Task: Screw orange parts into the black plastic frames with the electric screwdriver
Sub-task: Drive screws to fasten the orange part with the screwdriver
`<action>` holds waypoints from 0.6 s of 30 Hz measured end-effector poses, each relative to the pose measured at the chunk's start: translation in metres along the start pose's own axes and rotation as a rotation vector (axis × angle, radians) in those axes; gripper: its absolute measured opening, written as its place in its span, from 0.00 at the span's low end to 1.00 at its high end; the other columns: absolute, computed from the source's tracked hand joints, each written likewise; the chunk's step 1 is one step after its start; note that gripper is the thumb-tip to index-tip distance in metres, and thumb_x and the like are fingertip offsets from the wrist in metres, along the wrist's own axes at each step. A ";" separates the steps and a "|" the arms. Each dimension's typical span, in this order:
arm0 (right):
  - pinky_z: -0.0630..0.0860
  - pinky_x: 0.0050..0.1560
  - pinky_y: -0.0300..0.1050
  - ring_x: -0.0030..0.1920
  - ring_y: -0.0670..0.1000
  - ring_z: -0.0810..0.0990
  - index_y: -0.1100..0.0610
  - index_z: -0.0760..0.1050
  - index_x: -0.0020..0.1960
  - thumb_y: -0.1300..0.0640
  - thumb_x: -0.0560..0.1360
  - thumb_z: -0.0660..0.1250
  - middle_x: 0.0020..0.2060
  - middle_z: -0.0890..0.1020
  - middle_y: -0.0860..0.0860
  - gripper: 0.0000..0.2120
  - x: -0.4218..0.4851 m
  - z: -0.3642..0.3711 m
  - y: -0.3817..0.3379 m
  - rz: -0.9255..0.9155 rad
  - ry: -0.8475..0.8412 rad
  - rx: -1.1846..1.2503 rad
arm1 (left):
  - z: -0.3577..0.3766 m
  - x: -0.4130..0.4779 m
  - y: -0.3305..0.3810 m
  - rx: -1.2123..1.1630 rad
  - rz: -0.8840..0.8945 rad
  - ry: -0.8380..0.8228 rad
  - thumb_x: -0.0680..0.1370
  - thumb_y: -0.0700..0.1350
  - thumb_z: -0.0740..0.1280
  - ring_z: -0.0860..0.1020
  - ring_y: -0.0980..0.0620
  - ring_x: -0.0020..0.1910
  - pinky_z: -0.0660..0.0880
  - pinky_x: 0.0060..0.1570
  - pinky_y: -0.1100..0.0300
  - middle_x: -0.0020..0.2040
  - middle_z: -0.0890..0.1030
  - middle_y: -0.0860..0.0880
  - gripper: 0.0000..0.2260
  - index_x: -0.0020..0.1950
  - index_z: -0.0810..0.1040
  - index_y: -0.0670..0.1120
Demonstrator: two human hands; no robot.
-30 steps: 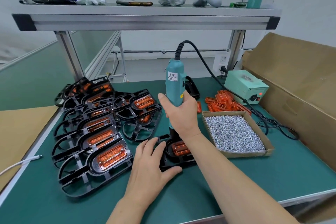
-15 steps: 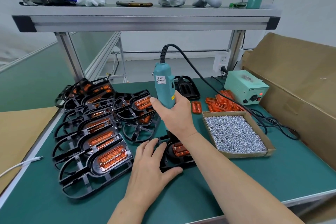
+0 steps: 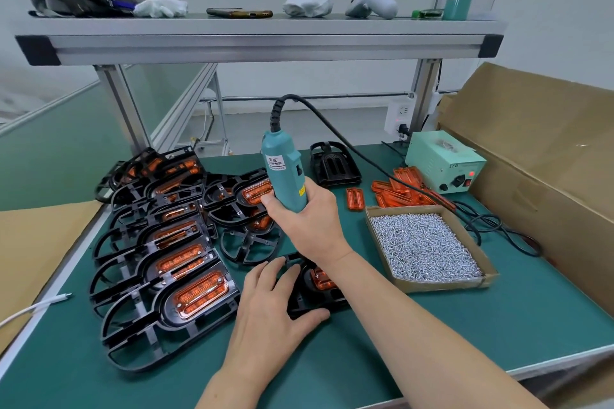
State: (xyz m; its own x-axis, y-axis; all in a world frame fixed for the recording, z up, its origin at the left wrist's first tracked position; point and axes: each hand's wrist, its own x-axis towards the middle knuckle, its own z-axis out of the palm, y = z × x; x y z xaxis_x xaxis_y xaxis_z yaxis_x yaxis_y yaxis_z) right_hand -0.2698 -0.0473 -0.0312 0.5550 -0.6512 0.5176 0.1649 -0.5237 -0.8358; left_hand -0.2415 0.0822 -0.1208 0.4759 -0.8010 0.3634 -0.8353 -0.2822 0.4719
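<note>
My right hand (image 3: 307,221) grips a teal electric screwdriver (image 3: 284,174), held nearly upright and leaning left, its tip hidden behind the hand. Below it lies a black plastic frame (image 3: 310,300) with an orange part (image 3: 321,278) seated in it. My left hand (image 3: 270,312) lies flat on the frame's left side, fingers spread, pressing it onto the green mat (image 3: 432,335). To the left a stack of black frames with orange parts (image 3: 172,279) overlaps in a row.
A cardboard tray of silver screws (image 3: 423,247) sits right of the frame. Loose orange parts (image 3: 403,191) and one empty black frame (image 3: 334,164) lie behind it. The power supply box (image 3: 443,161) and its cable stand at back right. A large cardboard box (image 3: 548,149) walls the right side.
The screwdriver has swung leftward and tilted, its top moving left over the past second. My left hand has stayed flat on the frame.
</note>
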 end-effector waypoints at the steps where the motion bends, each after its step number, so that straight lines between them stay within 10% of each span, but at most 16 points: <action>1: 0.73 0.37 0.37 0.34 0.43 0.74 0.44 0.74 0.42 0.46 0.72 0.73 0.32 0.76 0.40 0.08 0.000 0.000 0.000 0.006 -0.005 0.007 | 0.000 0.000 0.000 0.003 0.000 0.001 0.68 0.73 0.63 0.60 0.53 0.72 0.62 0.72 0.55 0.71 0.68 0.55 0.38 0.72 0.72 0.52; 18: 0.73 0.36 0.43 0.33 0.45 0.73 0.47 0.74 0.38 0.45 0.69 0.76 0.30 0.76 0.41 0.12 0.000 -0.005 -0.008 0.082 -0.071 0.104 | -0.001 0.002 0.000 -0.013 -0.012 0.004 0.67 0.74 0.62 0.59 0.55 0.71 0.58 0.71 0.60 0.71 0.68 0.55 0.40 0.72 0.73 0.52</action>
State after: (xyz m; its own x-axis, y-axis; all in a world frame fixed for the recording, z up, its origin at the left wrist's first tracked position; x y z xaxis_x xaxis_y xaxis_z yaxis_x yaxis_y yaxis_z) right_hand -0.2755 -0.0461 -0.0241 0.6256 -0.6474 0.4353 0.1979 -0.4079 -0.8913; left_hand -0.2401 0.0810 -0.1191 0.4871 -0.7953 0.3608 -0.8258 -0.2850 0.4868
